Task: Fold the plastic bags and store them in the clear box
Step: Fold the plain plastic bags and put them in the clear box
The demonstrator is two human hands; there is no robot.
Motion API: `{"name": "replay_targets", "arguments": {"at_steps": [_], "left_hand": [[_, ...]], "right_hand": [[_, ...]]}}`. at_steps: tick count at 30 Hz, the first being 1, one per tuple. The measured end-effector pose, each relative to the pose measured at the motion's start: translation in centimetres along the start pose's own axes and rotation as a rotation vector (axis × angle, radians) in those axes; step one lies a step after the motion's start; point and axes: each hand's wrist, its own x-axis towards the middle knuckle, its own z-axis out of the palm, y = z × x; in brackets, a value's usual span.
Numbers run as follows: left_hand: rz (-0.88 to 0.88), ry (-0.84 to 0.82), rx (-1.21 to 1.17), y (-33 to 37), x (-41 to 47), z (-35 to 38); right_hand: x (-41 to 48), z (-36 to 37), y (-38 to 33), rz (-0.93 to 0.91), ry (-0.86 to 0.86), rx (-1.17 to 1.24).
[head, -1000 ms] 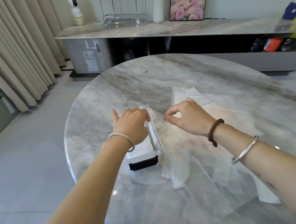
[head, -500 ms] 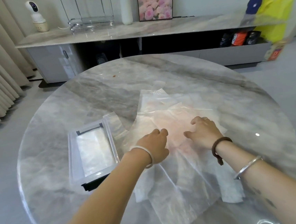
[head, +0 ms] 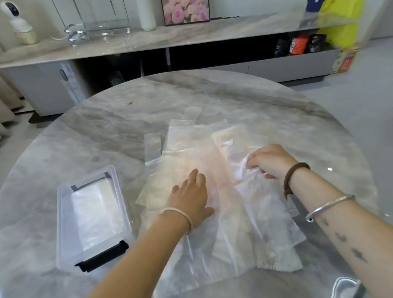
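Presses the left hand [head: 190, 197] palm down on the bags [head: 191, 154], fingers straight and close together, thumb spread to the right. Grasps nothing with it; merely pins the thin plastic to the table [head: 116, 123]. Pinches with the right hand [head: 272, 163] a crumpled bunch of the top bag [head: 243, 170], fingers curled round the white, gathered film, knuckles up. Holds that bunch just right of the left fingertips, with a strip of pinkish plastic between the two hands; cannot tell whether it is clear of the pile.

Works over several see-through bags spread flat and overlapping at the middle of the round marble table, handle strips at the far edge, near edges under both forearms. Has the box [head: 62, 221] on the table left of the pile, near the left hand but apart from it, open at the top, long side running away, a black latch [head: 102, 256] on its near end. Shows in the box a folded bag [head: 96, 211] lying flat on the bottom.

Wears a pale band [head: 182, 215] on the left wrist, a brown band [head: 294, 175] and a silver bangle [head: 328, 205] on the right. Faces a long sideboard [head: 156, 39] beyond the table, topped with a white vase [head: 145, 9], a picture [head: 185, 2] of pink flowers, a rack [head: 97, 31] and a small white camera [head: 15, 12], with a yellow bag [head: 342, 7] at its right end.
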Motion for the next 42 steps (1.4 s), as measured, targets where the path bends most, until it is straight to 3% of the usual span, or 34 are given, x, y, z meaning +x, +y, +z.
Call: {"name": "replay_targets", "arguments": {"at_steps": [5, 10, 12, 15, 18, 20, 23, 28, 32, 35, 38, 42], "left_hand": [[-0.047, -0.035, 0.007, 0.0, -0.3, 0.1], [0.061, -0.055, -0.326, 0.0, -0.4, 0.0], [-0.005, 0.041, -0.429, -0.6, -0.6, -0.4], [-0.267, 0.215, -0.562, -2.5, -0.9, -1.0], [-0.466, 0.265, -0.718, -3.9, -1.2, -1.3], [-0.524, 0.264, -0.76, -4.1, -1.4, -1.5], [-0.55, 0.197, -0.741, -4.0, -1.8, -1.7], [-0.513, 0.051, -0.671, -3.9, -1.4, -0.6], [-0.506, 0.068, -0.647, -3.9, -1.5, -0.7], [-0.53, 0.087, -0.685, -4.0, -1.6, -0.9], [-0.58, 0.086, -0.956, -4.3, -1.1, -1.0], [-0.612, -0.004, -1.566, -3.6, -1.4, -2.0]], "right_hand": [[-1.4, -1.9, -2.3, -0.048, -0.097, 0.15], [-3.9, 0.2, -3.7, -0.134, -0.349, 0.247], [-4.7, 1.8, -3.7, -0.175, -0.429, 0.157], [-4.8, 3.0, -3.5, -0.195, -0.523, 0.093], [-3.5, 3.0, -2.4, -0.162, -0.334, 0.044], [-2.2, 3.2, -0.9, -0.163, -0.154, -0.219], [-1.4, 3.6, 0.7, -0.076, -0.153, -0.368], [-1.5, 4.2, 0.6, -0.026, -0.266, -0.221], [-1.6, 4.5, 0.3, -0.022, -0.33, -0.035], [-2.0, 4.0, -0.5, -0.028, -0.354, 0.238], [-2.1, 3.1, -1.2, -0.118, -0.403, 0.502], [-1.8, 2.1, -1.5, -0.166, -0.487, 0.59]]}}
